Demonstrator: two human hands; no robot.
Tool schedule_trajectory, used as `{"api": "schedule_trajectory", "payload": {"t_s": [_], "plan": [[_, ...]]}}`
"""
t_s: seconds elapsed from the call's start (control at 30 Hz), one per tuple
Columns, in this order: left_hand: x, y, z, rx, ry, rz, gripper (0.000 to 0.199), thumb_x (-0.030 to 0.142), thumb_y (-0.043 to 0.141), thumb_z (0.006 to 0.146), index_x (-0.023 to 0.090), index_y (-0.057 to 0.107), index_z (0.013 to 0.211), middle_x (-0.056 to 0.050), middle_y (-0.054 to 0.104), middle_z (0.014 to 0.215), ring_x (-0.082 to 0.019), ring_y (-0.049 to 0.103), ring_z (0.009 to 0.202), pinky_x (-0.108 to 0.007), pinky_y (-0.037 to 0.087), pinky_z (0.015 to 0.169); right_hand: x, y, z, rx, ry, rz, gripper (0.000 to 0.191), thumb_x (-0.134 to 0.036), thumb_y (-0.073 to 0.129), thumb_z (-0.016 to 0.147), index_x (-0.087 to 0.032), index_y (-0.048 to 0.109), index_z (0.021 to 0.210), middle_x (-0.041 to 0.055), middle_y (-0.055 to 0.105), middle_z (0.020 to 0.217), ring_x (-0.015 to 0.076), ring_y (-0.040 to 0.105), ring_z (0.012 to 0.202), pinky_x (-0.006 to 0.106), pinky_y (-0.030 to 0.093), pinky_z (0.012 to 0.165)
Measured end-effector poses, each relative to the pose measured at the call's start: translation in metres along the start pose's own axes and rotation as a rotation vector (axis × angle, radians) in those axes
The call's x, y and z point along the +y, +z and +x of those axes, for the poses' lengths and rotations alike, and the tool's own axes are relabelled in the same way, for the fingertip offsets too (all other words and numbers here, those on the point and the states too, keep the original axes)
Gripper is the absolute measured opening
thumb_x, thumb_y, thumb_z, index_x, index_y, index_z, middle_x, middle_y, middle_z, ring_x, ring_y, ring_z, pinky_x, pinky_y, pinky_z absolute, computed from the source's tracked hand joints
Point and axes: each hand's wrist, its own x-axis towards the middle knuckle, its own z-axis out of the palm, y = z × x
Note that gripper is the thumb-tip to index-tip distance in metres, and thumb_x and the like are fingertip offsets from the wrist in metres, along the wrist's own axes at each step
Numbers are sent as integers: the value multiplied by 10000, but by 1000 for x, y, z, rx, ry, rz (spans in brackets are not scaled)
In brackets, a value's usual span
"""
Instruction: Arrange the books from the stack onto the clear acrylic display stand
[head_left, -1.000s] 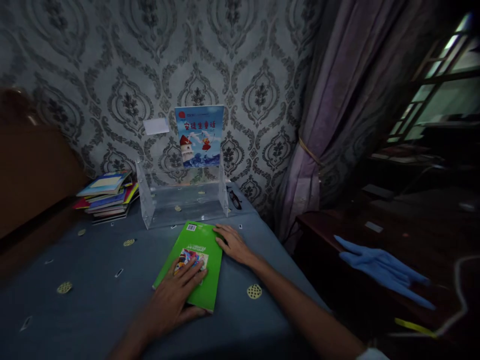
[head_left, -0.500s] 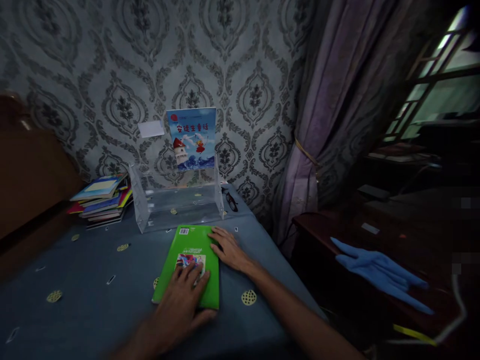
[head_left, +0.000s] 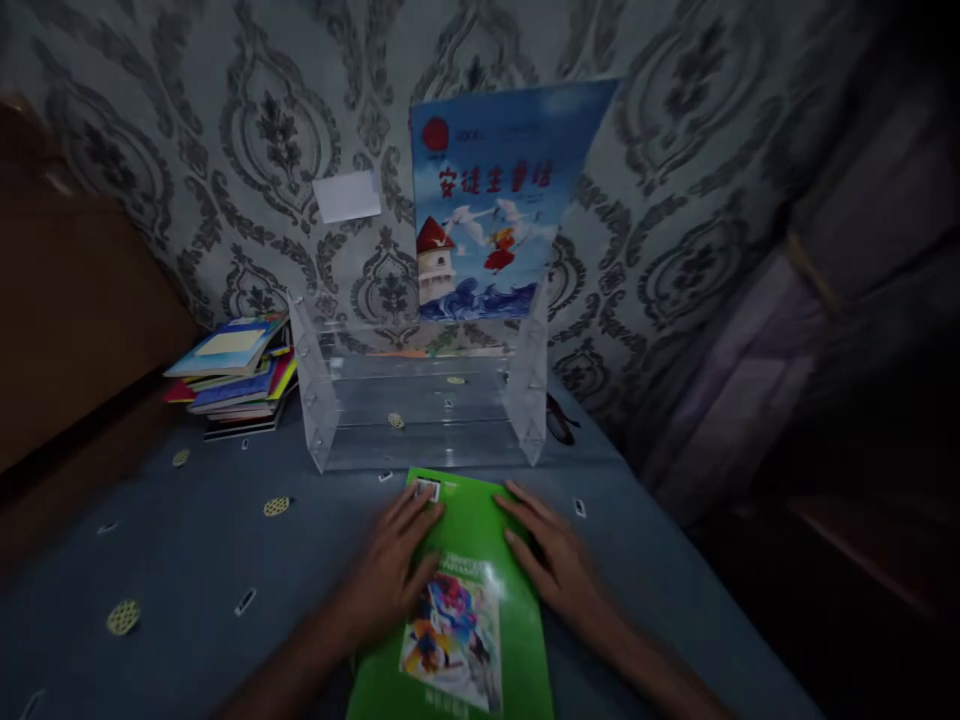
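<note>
A green book (head_left: pixel 480 535) with a colourful picture and a barcode lies on the blue patterned cloth, its near end cut off by the bottom of the view. My left hand (head_left: pixel 397 560) rests on its left edge, fingers stretched towards the barcode corner. On the right edge lies my right hand (head_left: pixel 559 555), fingers spread and touching the cover. Both hands are open. Just beyond the book stands a clear acrylic rack (head_left: pixel 420 410). A blue picture book (head_left: pixel 487 200) stands upright in its back, at the right.
A stack of books (head_left: pixel 232 375) sits left of the rack. Eyeglasses (head_left: pixel 561 420) lie by the rack's right side. A white card (head_left: pixel 347 196) shows above the rack at the left. The patterned wall is behind, and a curtain (head_left: pixel 742 350) hangs at the right.
The camera view has moved closer and turned left. My left hand has shifted from the middle of the green book to its far left edge. The right hand stays along the right edge.
</note>
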Motion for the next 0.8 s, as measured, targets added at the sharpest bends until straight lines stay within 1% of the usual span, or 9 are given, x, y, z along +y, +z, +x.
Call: {"api": "schedule_trajectory", "payload": {"t_s": [0.1, 0.17, 0.27, 0.37, 0.47, 0.53, 0.6, 0.67, 0.8], "plan": [[4, 5, -5, 7, 22, 9, 604, 324, 464, 1010, 291, 274, 1582, -47, 288, 1630, -279, 242, 1521, -520, 418, 1168, -3, -2, -7, 19, -53, -57, 555, -313, 461, 983, -414, 378, 1522, 33, 478, 1534, 300, 502, 1371, 537, 561, 1016], [1, 10, -6, -24, 52, 27, 670, 303, 494, 994, 300, 207, 1600, -48, 271, 1633, -296, 253, 1514, -525, 442, 1151, -9, -7, -12, 26, -51, -84, 599, -306, 462, 976, -438, 320, 1543, 21, 488, 1524, 301, 535, 1339, 519, 608, 952], [-11, 19, -5, -51, 115, 60, 765, 279, 545, 964, 290, 139, 1612, -75, 280, 1626, -334, 294, 1490, -533, 468, 1125, -15, -14, -15, -11, -30, -92, 625, -297, 471, 969, -434, 297, 1553, 28, 503, 1511, 298, 564, 1307, 504, 612, 956], [-18, 25, -6, -27, 147, 59, 792, 265, 550, 960, 291, 107, 1615, -86, 302, 1616, -337, 310, 1483, -533, 478, 1115, -15, -15, -14, -27, -24, -105, 620, -305, 493, 964, -432, 318, 1545, 36, 512, 1503, 299, 569, 1302, 507, 603, 972], [-13, 21, -6, 18, 82, 22, 717, 267, 506, 984, 300, 155, 1609, -72, 301, 1621, -308, 275, 1503, -535, 434, 1152, -10, -13, -12, -15, -46, -114, 564, -326, 473, 976, -419, 376, 1523, 41, 506, 1511, 299, 546, 1329, 509, 601, 967], [-7, 14, -5, 47, 40, -7, 647, 295, 479, 1000, 282, 229, 1596, -76, 301, 1624, -296, 257, 1512, -541, 385, 1182, -9, -13, -8, -49, -38, -90, 510, -332, 456, 987, -372, 444, 1496, 56, 497, 1520, 292, 514, 1362, 510, 552, 1035], [-3, 7, -3, 32, -3, -26, 589, 330, 458, 1009, 253, 305, 1572, -88, 300, 1624, -292, 243, 1517, -546, 338, 1203, -12, -14, -3, -59, -14, -55, 458, -353, 451, 991, -307, 533, 1439, 81, 508, 1513, 292, 491, 1384, 514, 492, 1097], [-2, 2, 1, 19, -27, -41, 576, 364, 453, 1008, 205, 349, 1552, -116, 297, 1623, -293, 215, 1525, -552, 312, 1208, -16, -14, 1, -69, 18, -32, 444, -379, 433, 993, -251, 586, 1391, 107, 515, 1505, 299, 484, 1389, 528, 446, 1130], [-5, 2, 6, 33, -24, -31, 550, 362, 463, 993, 159, 418, 1502, -147, 338, 1603, -287, 222, 1525, -551, 279, 1214, -26, -9, 3, -82, 70, 6, 449, -389, 441, 983, -218, 598, 1368, 118, 518, 1502, 300, 502, 1372, 545, 427, 1132]]}}
